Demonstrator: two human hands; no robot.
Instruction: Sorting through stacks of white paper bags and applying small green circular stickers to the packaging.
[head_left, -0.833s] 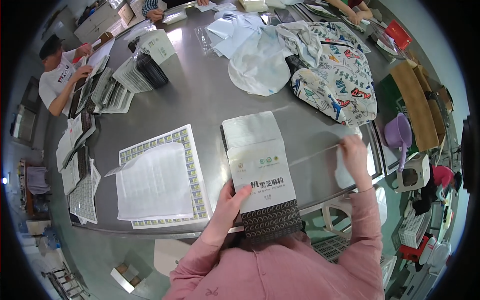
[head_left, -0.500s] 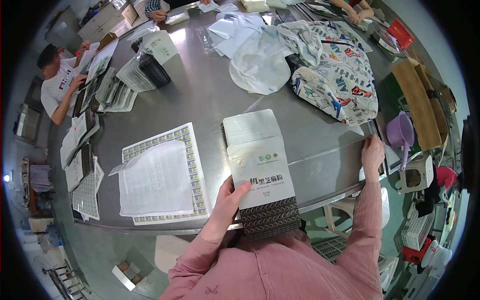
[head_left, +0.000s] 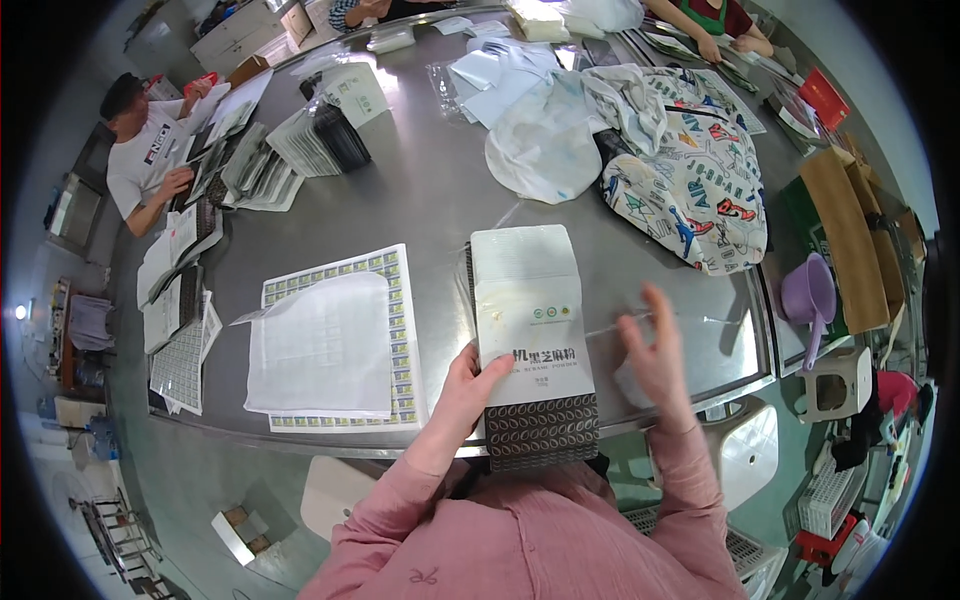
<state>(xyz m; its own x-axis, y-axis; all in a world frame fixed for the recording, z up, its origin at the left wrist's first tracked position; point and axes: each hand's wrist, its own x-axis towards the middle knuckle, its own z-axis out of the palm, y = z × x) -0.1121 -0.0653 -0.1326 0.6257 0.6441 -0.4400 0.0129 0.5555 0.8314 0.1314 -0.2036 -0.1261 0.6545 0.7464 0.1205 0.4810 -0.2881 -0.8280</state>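
Observation:
A stack of flat white pouches (head_left: 530, 300) with dark patterned bottoms lies fanned at the table's near edge, its lower end over the edge. My left hand (head_left: 470, 385) grips the stack's left side, thumb on the top pouch and fingers hidden beneath. Just right of the stack, my right hand (head_left: 655, 350) is raised, fingers apart and slightly blurred, with nothing seen in it. Left of the stack lies a sheet of small green-and-yellow labels (head_left: 405, 350), partly covered by a blank white sheet (head_left: 320, 350).
More pouches (head_left: 320, 140) stand in a row at the back left; others (head_left: 180, 240) lie along the left side. A patterned backpack (head_left: 690, 190) and white cloth (head_left: 545, 150) sit at the back right. A purple dipper (head_left: 808, 290) is at right. Other people work around the table.
My right hand has come left from the table's right edge toward the pouches, its fingers now spread. My left hand keeps its grip on the stack. The whole view has shifted slightly.

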